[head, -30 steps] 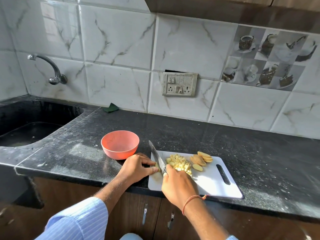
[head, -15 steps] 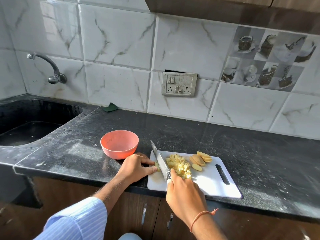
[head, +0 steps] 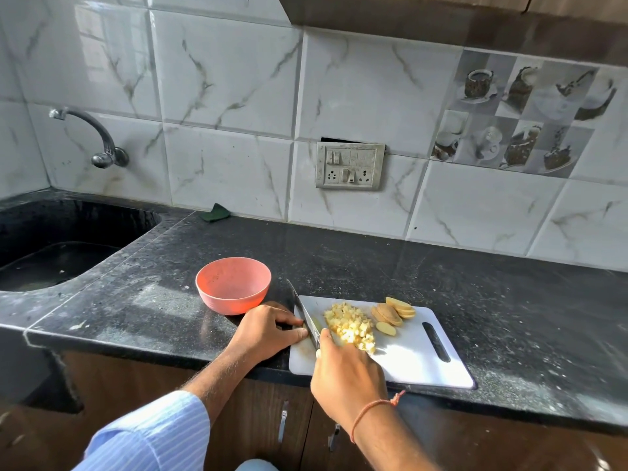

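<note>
Sink (head: 51,253): dark basin sunk into the bench at the left edge of the frame; curved metal tap (head: 98,141) on the tiled wall above it
Bench (head: 146,300): black speckled stone, running across the middle of the frame
Green cloth (head: 214,213): small, folded, against the wall at centre left
Sleeve (head: 153,433): blue striped, lower left, on the left arm
Bowl (head: 233,283): pink, upright on the bench, just left of the chopping board, nothing visible inside
Left hand (head: 268,329): below the bowl, fingers (head: 299,333) bent, tips down at the board's left edge, close against the blade; whether they pin a piece cannot be told
Knife (head: 304,314): blade slanting up and left over the board's left end, tip towards the bowl; handle hidden in the right hand
Right hand (head: 346,372): lower centre, fingers clamped round the knife handle, orange thread (head: 373,406) at the wrist
Switch plate (head: 350,166): on the wall, upper centre
Chopping board (head: 418,362): white, slotted handle at its right, lying at the bench's front edge
Diced pieces (head: 351,326): yellow heap mid-board, just right of the blade
Slices (head: 394,312): overlapping rounds, right of the heap, near the board's far edge
</note>
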The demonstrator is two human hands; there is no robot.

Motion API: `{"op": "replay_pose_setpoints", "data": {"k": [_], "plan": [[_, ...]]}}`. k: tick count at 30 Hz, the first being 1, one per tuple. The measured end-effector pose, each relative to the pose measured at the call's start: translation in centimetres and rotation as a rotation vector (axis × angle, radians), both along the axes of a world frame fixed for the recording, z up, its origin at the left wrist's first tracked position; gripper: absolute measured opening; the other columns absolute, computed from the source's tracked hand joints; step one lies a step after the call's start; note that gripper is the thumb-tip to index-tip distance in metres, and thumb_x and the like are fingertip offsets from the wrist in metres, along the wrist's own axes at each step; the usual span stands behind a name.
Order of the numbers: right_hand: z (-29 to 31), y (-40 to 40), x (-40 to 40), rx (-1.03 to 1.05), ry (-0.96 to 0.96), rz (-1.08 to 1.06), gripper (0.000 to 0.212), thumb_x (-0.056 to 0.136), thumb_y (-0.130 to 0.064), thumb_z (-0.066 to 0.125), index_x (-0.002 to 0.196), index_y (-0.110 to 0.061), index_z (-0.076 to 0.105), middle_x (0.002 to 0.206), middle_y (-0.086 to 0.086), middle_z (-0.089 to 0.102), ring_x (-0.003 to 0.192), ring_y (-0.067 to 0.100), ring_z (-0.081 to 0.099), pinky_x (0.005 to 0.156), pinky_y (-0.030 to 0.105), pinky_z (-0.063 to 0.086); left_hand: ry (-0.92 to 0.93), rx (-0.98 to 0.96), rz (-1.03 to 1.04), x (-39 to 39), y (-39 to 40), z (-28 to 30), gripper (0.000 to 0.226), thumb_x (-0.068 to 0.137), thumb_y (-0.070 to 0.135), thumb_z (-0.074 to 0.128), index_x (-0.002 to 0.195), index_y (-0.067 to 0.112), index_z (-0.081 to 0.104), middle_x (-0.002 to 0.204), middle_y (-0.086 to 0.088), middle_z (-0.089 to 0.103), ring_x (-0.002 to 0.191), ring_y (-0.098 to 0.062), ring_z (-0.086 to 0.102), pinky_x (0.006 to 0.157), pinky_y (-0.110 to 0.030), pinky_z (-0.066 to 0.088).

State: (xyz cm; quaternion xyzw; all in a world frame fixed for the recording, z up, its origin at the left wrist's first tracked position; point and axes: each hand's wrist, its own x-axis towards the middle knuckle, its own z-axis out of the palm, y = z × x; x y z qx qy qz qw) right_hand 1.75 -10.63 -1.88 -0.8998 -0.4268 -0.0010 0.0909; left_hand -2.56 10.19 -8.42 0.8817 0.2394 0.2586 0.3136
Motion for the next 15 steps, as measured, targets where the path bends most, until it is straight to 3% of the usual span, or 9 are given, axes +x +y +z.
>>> {"op": "replay_pose_setpoints", "data": {"k": [6,9,12,15], "plan": [[-0.6,-2.5,0.9,0.097,0.03,-0.026,0.043,0.107,-0.032,0.035,0.148,-0.027,0.047,0.114,0.004,0.073,0.101,0.024,0.07,0.078,0.033,0.055,-0.006,-0.008,0.002,0.1,0.0,-0.2,0.026,0.075,0.054,0.09,0.095,0.037,0.086,0.098,0.023,0.071,0.087,0.003,0.068,0.076,-0.019,0.057],[-1.1,-2.3,2.3,0.189,0.162,-0.019,0.035,0.104,-0.035,0.038,0.13,-0.029,0.061,0.107,0.001,0.075,0.096,0.025,0.069,0.08,0.038,0.055,-0.003,-0.02,0.003,0.1,0.0,-0.2,0.025,0.075,0.055,0.089,0.094,0.038,0.085,0.098,0.022,0.071,0.087,0.003,0.068,0.075,-0.02,0.056],[-0.8,-2.2,4.4,0.316,0.383,-0.004,0.022,0.104,-0.039,0.044,0.101,-0.042,0.066,0.071,-0.008,0.065,0.06,0.016,0.061,0.055,0.03,0.051,-0.015,-0.007,-0.005,0.0,-0.1,-0.2,0.023,0.077,0.051,0.089,0.095,0.037,0.085,0.097,0.022,0.07,0.085,0.002,0.067,0.072,-0.017,0.054],[-0.5,-2.3,7.0,0.462,0.669,0.012,0.026,0.108,-0.031,0.05,0.108,-0.054,0.062,0.055,-0.008,0.051,0.041,0.014,0.04,0.038,0.026,0.034,-0.015,0.0,-0.026,0.0,-0.1,-0.2,0.023,0.079,0.048,0.089,0.098,0.036,0.085,0.098,0.022,0.07,0.084,-0.001,0.066,0.07,-0.02,0.055]]}}
